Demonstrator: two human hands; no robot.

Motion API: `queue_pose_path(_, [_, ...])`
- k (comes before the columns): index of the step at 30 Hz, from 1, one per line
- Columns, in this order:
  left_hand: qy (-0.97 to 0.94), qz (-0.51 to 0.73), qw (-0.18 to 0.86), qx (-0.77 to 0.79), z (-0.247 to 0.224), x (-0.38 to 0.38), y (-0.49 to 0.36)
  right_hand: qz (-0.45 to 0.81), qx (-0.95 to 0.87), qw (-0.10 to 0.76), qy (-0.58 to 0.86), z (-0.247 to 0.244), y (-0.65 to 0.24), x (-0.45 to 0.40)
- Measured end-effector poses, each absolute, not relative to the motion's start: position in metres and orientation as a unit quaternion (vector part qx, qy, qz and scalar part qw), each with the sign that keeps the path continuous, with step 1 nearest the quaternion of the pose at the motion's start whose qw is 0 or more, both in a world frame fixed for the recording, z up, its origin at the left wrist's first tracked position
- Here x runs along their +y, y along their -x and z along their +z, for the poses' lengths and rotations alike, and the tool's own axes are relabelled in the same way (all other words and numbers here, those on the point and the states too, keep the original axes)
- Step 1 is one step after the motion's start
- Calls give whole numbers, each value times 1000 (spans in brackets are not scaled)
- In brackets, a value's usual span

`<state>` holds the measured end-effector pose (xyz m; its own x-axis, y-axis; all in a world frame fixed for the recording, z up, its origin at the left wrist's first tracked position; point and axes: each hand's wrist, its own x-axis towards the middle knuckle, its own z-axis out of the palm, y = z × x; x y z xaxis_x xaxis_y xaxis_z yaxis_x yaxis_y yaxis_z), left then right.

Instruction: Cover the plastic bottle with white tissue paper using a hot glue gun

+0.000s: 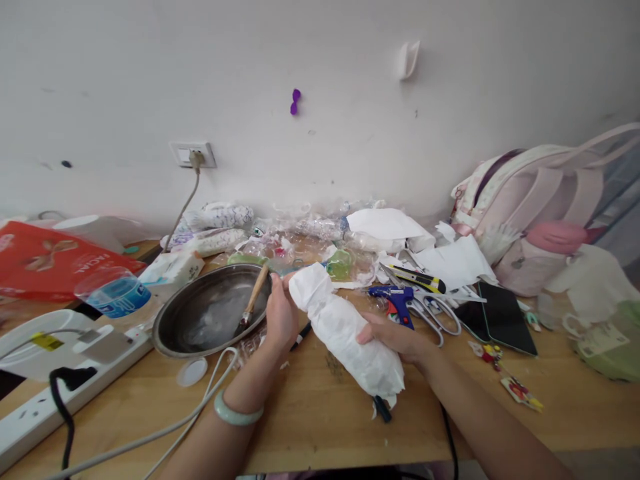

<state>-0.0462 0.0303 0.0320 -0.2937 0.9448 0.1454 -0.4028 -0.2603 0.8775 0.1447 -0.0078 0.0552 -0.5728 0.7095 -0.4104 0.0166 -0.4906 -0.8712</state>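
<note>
A bottle-shaped object wrapped in crumpled white paper [345, 337] is held at a slant above the table, its narrow end up and to the left. My right hand [390, 339] grips its wide lower body, thumb on top. At the narrow end, my left hand [281, 310] has its fingers curled against the paper, partly hidden behind it. Just left of that hand stands a metal basin [200, 313] with cloudy whitish liquid. A wooden-handled brush [255, 297] leans inside it, bristles down. Under the wrapped bottle's wide end lies a dark marker-like stick [383, 409].
Right of my hands are a blue glue gun [393, 297], a utility knife [417, 278], scissors [435, 313] and a dark tablet [507, 320]. Plastic bottles [320, 228] crowd the wall. A power strip [75, 400] and white cable [200, 407] lie left; a pink backpack [525, 193] stands right.
</note>
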Motion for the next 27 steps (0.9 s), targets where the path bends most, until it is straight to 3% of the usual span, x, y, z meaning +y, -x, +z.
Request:
queue_pose_path(7, [-389, 730, 385, 410, 26, 30, 47, 761, -430, 260, 410, 59, -144, -10])
queue_pose_path(19, [-317, 680, 536, 387, 29, 30, 44, 771, -440, 209, 410, 55, -144, -9])
queue_pose_path(24, [-324, 702, 520, 362, 28, 32, 41, 723, -450, 314, 419, 55, -139, -8])
queue_pose_path(27, [-327, 637, 599, 358, 24, 27, 32, 634, -479, 403, 454, 48, -135, -4])
